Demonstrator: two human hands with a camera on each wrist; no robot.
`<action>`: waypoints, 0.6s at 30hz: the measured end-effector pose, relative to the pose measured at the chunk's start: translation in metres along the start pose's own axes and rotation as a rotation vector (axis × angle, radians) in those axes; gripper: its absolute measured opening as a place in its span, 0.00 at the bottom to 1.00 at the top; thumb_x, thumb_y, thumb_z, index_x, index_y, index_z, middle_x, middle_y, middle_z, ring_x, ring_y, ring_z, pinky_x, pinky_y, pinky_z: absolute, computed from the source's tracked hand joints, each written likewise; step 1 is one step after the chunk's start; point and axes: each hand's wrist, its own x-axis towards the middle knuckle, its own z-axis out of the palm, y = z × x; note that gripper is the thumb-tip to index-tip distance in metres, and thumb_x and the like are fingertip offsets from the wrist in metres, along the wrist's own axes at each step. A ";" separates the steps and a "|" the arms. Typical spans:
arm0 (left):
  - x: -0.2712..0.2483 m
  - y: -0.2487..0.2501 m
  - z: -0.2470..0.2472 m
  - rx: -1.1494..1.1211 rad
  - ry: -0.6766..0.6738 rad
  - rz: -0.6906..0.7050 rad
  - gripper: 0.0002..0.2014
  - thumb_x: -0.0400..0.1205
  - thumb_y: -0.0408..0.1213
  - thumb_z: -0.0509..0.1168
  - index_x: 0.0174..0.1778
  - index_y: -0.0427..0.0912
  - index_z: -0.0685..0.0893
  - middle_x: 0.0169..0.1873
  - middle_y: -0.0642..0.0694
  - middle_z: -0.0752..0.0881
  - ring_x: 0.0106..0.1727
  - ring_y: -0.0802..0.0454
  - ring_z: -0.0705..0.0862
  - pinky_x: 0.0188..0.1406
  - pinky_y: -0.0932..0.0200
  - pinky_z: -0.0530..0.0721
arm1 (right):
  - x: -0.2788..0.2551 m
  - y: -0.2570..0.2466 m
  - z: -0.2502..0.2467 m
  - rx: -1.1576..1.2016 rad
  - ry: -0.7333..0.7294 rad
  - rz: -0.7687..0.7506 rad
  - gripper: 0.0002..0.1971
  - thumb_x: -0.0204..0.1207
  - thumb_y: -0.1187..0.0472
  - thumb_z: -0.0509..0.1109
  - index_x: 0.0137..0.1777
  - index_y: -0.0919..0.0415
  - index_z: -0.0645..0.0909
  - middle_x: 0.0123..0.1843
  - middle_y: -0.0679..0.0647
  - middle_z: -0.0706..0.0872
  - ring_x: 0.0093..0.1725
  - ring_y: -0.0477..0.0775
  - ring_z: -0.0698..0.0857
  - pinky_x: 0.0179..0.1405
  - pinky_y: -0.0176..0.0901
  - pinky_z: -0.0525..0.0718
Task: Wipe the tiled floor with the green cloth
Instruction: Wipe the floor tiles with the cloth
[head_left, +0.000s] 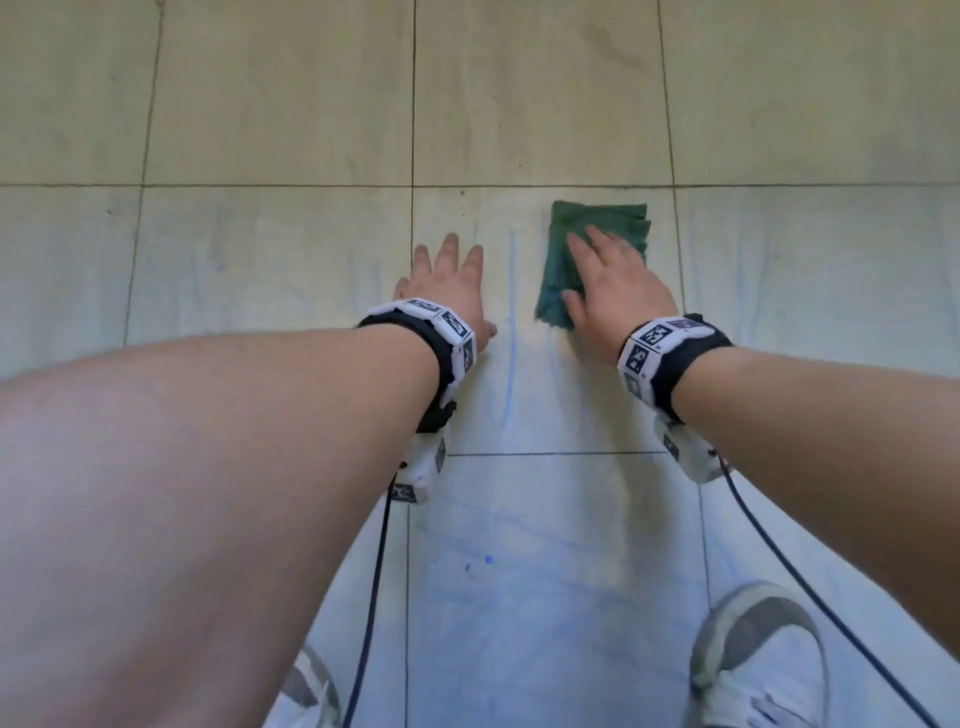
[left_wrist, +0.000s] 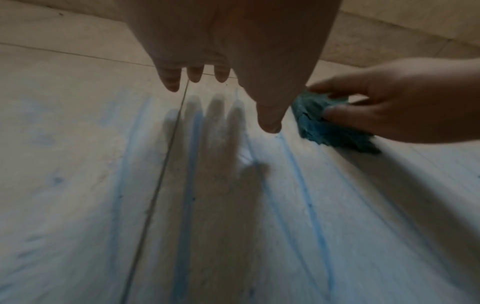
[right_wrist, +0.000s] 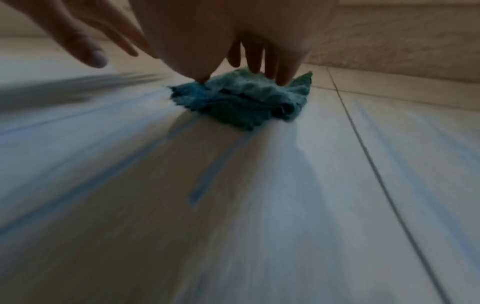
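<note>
The right hand (head_left: 610, 280) presses the green cloth (head_left: 558, 265) flat under spread fingers, while the left hand (head_left: 447, 291) hovers open and empty. Blue streaks (head_left: 511, 332) remain behind the fingertips, so the tiled floor (head_left: 260, 260) looks maybe half done.

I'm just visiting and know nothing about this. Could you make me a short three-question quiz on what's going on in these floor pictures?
1. True or false: the left hand holds the cloth.
2. Which hand presses on the cloth? A) left B) right C) both
3. Fill in: the streaks on the floor between the hands are coloured ____.

Key
1. False: the left hand is spread open above the floor, beside the cloth, and touches nothing.
2. B: the right hand lies on the cloth, fingers pressing it to the tile.
3. Blue.
</note>
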 end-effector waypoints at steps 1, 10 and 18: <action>0.005 0.003 0.000 -0.003 0.019 0.014 0.46 0.82 0.51 0.69 0.88 0.49 0.46 0.87 0.46 0.43 0.86 0.36 0.45 0.83 0.37 0.58 | 0.010 0.003 -0.002 -0.010 0.033 0.007 0.34 0.87 0.51 0.60 0.88 0.60 0.51 0.89 0.59 0.51 0.87 0.63 0.51 0.85 0.55 0.56; 0.014 0.009 0.008 -0.025 -0.057 -0.017 0.53 0.77 0.46 0.75 0.87 0.51 0.43 0.87 0.47 0.40 0.87 0.37 0.41 0.80 0.32 0.61 | 0.040 0.000 0.014 -0.074 -0.155 0.118 0.40 0.87 0.43 0.53 0.88 0.59 0.36 0.89 0.59 0.35 0.87 0.66 0.37 0.86 0.63 0.46; 0.020 0.010 0.006 -0.066 -0.100 -0.022 0.52 0.78 0.43 0.75 0.87 0.50 0.44 0.86 0.47 0.35 0.86 0.37 0.36 0.79 0.27 0.58 | 0.100 -0.009 -0.003 -0.114 -0.083 0.077 0.39 0.86 0.43 0.51 0.88 0.57 0.35 0.89 0.59 0.34 0.87 0.67 0.36 0.85 0.68 0.43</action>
